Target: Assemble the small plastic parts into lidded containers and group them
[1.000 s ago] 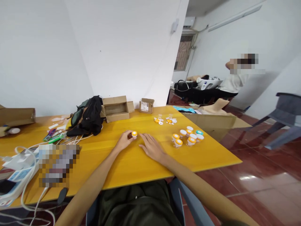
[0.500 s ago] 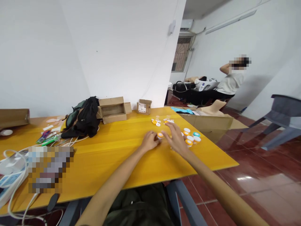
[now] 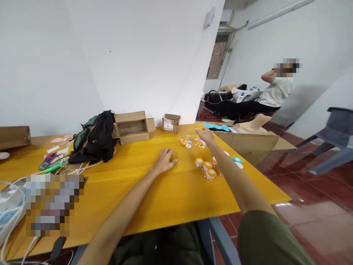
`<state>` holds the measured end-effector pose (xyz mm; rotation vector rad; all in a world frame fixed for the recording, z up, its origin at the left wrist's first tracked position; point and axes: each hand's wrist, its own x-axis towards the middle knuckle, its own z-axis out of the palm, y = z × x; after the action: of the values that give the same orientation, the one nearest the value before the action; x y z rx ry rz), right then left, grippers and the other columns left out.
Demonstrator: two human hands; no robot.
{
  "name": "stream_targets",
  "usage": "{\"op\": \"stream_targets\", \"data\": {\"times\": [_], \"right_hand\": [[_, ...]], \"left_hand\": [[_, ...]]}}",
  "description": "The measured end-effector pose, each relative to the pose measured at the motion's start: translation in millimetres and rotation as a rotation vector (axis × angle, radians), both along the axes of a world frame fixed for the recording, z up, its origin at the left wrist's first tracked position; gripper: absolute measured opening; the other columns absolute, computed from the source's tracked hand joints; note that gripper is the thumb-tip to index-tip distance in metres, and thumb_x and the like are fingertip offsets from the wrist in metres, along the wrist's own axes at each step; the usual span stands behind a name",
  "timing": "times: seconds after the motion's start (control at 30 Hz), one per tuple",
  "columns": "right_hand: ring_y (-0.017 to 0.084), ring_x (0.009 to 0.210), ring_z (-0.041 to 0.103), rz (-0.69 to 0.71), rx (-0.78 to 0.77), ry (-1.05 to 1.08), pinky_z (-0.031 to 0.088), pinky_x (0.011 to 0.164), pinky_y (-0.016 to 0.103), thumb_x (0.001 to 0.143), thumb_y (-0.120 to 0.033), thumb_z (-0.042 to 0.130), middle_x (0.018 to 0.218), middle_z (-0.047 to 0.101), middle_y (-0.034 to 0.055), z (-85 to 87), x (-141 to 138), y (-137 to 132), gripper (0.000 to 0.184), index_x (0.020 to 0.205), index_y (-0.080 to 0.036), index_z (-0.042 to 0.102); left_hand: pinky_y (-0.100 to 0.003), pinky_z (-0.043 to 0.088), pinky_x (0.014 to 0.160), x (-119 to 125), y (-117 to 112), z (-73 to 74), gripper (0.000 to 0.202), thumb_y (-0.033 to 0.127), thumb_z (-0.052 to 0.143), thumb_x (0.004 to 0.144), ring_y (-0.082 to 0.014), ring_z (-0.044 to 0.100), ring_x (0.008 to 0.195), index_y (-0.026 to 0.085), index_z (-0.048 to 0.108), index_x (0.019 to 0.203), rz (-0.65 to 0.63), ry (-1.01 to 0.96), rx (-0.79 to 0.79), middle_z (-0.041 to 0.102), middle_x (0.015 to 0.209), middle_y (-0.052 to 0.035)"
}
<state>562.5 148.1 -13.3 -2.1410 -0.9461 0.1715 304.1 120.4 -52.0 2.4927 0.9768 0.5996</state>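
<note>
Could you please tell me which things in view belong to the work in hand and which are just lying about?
Likely part of the work:
lidded jars
small orange and white pieces near the right hand

Apparently just lying about:
black bag
open cardboard box
small labelled box
power strip

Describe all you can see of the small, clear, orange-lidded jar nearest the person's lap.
The small, clear, plastic-looking jar stands upright on the yellow wooden table. Its round lid is on: orange rim, white centre. Another orange-lidded clear jar sits just behind; whether they touch is unclear. Neither of the hands touches it.
</note>
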Motion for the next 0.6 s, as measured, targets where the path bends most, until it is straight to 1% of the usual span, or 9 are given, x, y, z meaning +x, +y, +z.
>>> {"op": "stream_targets", "data": {"times": [0.03,0.1,0.2,0.27,0.37,0.5,0.6], "right_hand": [[0.036,0.125,0.046,-0.031,-0.031,0.03,0.035,0.103,0.053,0.081,-0.061,0.054,0.135,0.048,0.0176,-0.3,2,-3,0.059,0.126,-0.024,0.053],[0.036,0.127,0.044,-0.056,-0.055,0.062,0.034,0.104,0.052,0.079,-0.062,0.056,0.137,0.047,0.0172,3.1,6,-10,0.063,0.128,-0.024,0.051],[0.035,0.129,0.044,-0.033,-0.098,0.103,0.032,0.107,0.048,0.081,-0.061,0.053,0.138,0.048,0.0176,11.4,6,-17,0.061,0.129,-0.023,0.051],[0.035,0.13,0.043,-0.005,-0.136,0.116,0.032,0.107,0.048,0.084,-0.059,0.051,0.14,0.047,0.0181,13.5,2,-20,0.06,0.132,-0.022,0.05],[0.037,0.129,0.044,0.017,-0.149,0.114,0.034,0.106,0.051,0.085,-0.058,0.048,0.139,0.048,0.0183,7.7,-3,-19,0.059,0.133,-0.023,0.049],[0.035,0.126,0.049,0.009,-0.103,0.1,0.036,0.105,0.048,0.084,-0.058,0.051,0.135,0.051,0.0185,-6.4,-4,-13,0.064,0.137,-0.023,0.046],[0.034,0.126,0.049,-0.001,-0.039,0.078,0.037,0.104,0.045,0.084,-0.057,0.05,0.132,0.053,0.0184,-13.8,0,-9,0.061,0.133,-0.021,0.05]], "left_hand": [[-0.047,0.037,0.109,1,5,1.1,0.044,0.033,0.058,0.087,-0.0298,0.047,0.125,0.019,0.053,0.128,0.021,-0.008,-0.004,0.051,0.128,-0.0135],[-0.049,0.036,0.111,12,12,4.0,0.051,0.036,0.06,0.086,-0.0315,0.043,0.13,0.021,0.049,0.134,0.045,-0.032,0.008,0.044,0.138,-0.0142],[-0.049,0.034,0.113,41,18,8.2,0.053,0.038,0.058,0.087,-0.0314,0.038,0.136,0.027,0.047,0.138,-0.001,-0.057,0.069,0.036,0.147,-0.0123],[-0.053,0.032,0.113,62,20,9.2,0.052,0.039,0.058,0.087,-0.0339,0.034,0.139,0.028,0.049,0.137,-0.013,-0.021,0.096,0.033,0.151,-0.012],[-0.06,0.03,0.111,89,26,7.9,0.05,0.044,0.058,0.086,-0.0384,0.029,0.14,0.033,0.053,0.134,0.035,0.044,0.111,0.03,0.155,-0.0088],[-0.061,0.031,0.109,109,34,8.2,0.05,0.048,0.057,0.085,-0.0393,0.029,0.14,0.039,0.053,0.134,0.108,0.114,0.114,0.026,0.158,-0.0052],[-0.061,0.029,0.109,118,37,13.0,0.042,0.045,0.051,0.089,-0.0364,0.032,0.138,0.04,0.056,0.131,0.11,0.179,0.099,0.033,0.154,-0.0047]]}}
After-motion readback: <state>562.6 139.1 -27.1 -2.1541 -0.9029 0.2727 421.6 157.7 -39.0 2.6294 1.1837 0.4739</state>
